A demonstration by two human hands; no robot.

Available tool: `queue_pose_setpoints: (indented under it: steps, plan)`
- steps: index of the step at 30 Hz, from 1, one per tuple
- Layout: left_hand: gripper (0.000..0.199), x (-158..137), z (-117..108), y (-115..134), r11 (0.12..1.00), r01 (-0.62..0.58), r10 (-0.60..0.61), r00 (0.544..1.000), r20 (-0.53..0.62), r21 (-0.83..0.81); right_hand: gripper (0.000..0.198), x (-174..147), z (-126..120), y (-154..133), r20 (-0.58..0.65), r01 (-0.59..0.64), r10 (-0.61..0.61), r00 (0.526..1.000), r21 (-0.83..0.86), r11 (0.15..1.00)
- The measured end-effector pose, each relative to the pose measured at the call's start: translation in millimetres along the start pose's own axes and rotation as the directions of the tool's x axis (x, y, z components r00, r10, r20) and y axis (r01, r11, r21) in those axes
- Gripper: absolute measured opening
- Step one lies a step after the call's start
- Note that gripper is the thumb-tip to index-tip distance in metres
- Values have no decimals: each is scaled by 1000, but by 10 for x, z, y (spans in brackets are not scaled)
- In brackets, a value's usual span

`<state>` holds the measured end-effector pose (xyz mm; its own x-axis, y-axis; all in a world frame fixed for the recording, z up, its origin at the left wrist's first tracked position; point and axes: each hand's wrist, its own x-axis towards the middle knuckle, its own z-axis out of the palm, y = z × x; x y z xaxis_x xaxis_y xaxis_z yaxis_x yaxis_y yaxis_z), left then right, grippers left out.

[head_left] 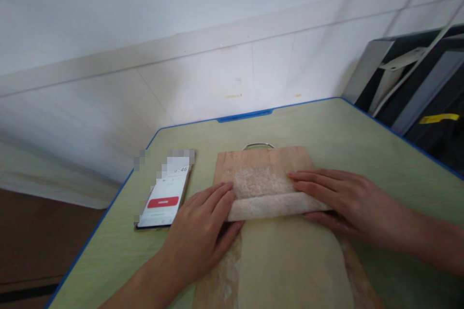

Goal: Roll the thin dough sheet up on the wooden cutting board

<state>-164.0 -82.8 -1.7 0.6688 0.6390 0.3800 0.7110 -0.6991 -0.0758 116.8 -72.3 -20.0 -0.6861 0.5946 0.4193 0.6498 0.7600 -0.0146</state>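
Note:
A pale sheet of dough [293, 265] lies flat on a wooden cutting board [261, 155], and its far edge is turned into a floury roll [268, 206] across the board. Whether anything is inside the roll cannot be seen. My left hand [206, 222] grips the roll's left end, fingers on top and thumb on the near side. At the right end, my right hand [340, 198] holds it the same way, fingers over the far side and thumb in front. White flour is spread on the wood beyond the roll.
A phone [165, 198] with a lit screen lies left of the board on the green table [311, 120], which has a blue edge. The board's metal handle [259, 145] points to the white wall [217, 77]. Dark items [427, 82] stand beyond the table's right edge.

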Motion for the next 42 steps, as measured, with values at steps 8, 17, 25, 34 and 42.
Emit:
queue_pose_setpoints:
  steps: [8, 17, 25, 34, 42]
  plan:
    - [29, -8, 7, -6, 1000, -2, 1, 1000, -14, -16, 31, -8, 4, 9, -2, 13, -13, 1000, -3, 1000]
    - [30, -2, -4, -4, 1000, 10, -10, 1000, 6, -12, 29, 1, -11, 1, 29, -14, 13, 999, 37, 999]
    - [30, -15, 5, -19, 1000, -7, 7, 1000, 13, 2, 30, 2, -21, -2, 16, 2, -2, 1000, 25, 1000]
    - [31, -26, 10, -34, 1000, -18, 18, 1000, 16, 17, 29, -11, -8, 4, 9, 0, -1, 1000, 38, 999]
    - [32, -36, 8, -43, 1000, -12, 11, 1000, 19, 20, 29, -2, -17, -6, 18, -10, 9, 1000, 52, 999]
